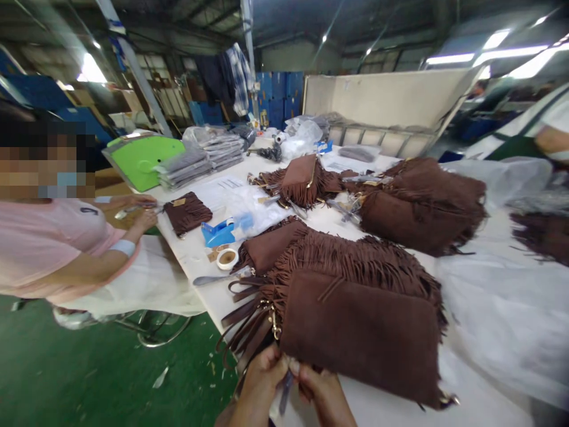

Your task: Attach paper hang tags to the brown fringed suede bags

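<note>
At the table's near edge my left hand (263, 379) and my right hand (323, 388) are both closed, thumbs close together. Between them they pinch a small whitish piece (292, 365), too blurred to name. A narrow greyish strip (285, 391) hangs below the fingertips. Just beyond my hands lies a brown fringed bag (360, 332), its flat side up. A gold clasp (274, 323) and several loose brown straps (244, 320) are at its left end. More brown fringed bags (271, 246) lie behind it.
On the left a seated co-worker (80, 249) handles something beside a small brown fringed pouch (187, 212). A blue tape dispenser (219, 232), a tape roll (227, 258) and brown bags (422, 207) lie on the table. White plastic (511, 320) covers the right side.
</note>
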Action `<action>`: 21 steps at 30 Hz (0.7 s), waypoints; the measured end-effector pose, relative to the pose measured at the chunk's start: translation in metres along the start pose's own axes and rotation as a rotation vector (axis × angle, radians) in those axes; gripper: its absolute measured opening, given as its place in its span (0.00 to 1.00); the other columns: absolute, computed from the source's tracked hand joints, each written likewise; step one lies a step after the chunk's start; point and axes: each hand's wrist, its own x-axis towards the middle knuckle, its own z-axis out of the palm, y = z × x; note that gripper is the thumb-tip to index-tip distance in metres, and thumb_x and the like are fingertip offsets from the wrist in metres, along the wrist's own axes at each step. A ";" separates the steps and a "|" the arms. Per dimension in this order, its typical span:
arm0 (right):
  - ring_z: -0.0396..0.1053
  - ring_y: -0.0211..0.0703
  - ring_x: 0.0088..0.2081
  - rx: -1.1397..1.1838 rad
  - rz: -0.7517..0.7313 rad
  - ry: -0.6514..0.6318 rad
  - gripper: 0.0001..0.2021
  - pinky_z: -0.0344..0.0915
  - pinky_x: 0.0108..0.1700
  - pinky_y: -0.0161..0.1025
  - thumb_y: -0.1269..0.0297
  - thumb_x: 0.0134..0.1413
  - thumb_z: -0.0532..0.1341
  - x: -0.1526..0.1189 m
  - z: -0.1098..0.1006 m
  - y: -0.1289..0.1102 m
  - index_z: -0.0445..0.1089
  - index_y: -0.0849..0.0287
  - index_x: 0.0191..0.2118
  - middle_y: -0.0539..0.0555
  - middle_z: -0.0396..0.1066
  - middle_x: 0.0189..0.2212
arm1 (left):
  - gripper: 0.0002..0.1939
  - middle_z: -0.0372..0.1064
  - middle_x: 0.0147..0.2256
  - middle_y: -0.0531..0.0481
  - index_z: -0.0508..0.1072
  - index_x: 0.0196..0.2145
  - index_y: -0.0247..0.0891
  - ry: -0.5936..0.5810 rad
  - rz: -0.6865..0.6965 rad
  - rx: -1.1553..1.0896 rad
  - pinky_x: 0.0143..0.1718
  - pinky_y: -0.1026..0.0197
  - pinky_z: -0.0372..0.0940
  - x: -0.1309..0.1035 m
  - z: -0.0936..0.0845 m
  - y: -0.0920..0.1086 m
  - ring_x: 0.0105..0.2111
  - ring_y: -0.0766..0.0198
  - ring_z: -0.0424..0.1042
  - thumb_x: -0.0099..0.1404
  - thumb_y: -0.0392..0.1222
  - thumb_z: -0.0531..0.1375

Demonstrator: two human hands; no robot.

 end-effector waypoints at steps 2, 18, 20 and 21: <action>0.52 0.34 0.19 -0.056 -0.038 0.047 0.20 0.49 0.21 0.33 0.50 0.41 0.68 -0.002 0.000 0.002 0.63 0.60 0.18 0.45 0.55 0.14 | 0.16 0.71 0.23 0.48 0.73 0.27 0.35 -0.032 -0.020 0.022 0.30 0.61 0.64 -0.002 0.003 0.003 0.23 0.61 0.70 0.47 0.48 0.71; 0.69 0.46 0.40 -0.554 -0.574 0.445 0.12 0.66 0.43 0.39 0.56 0.58 0.56 -0.044 0.033 0.020 0.72 0.55 0.42 0.55 0.71 0.37 | 0.18 0.74 0.27 0.46 0.76 0.31 0.33 -0.039 -0.098 0.294 0.34 0.60 0.63 0.003 -0.018 0.001 0.29 0.58 0.71 0.47 0.49 0.70; 0.69 0.45 0.37 -0.569 -0.535 0.452 0.11 0.66 0.39 0.37 0.58 0.58 0.56 -0.044 0.033 0.020 0.72 0.55 0.40 0.54 0.71 0.34 | 0.21 0.73 0.26 0.46 0.76 0.29 0.32 -0.080 -0.170 0.303 0.33 0.59 0.64 0.010 -0.023 0.003 0.27 0.58 0.70 0.43 0.50 0.72; 0.69 0.44 0.35 -0.572 -0.507 0.457 0.10 0.66 0.38 0.36 0.58 0.57 0.57 -0.044 0.033 0.019 0.72 0.55 0.38 0.53 0.71 0.33 | 0.22 0.73 0.26 0.45 0.76 0.28 0.31 -0.093 -0.196 0.311 0.32 0.59 0.64 0.012 -0.026 0.004 0.27 0.57 0.70 0.40 0.50 0.73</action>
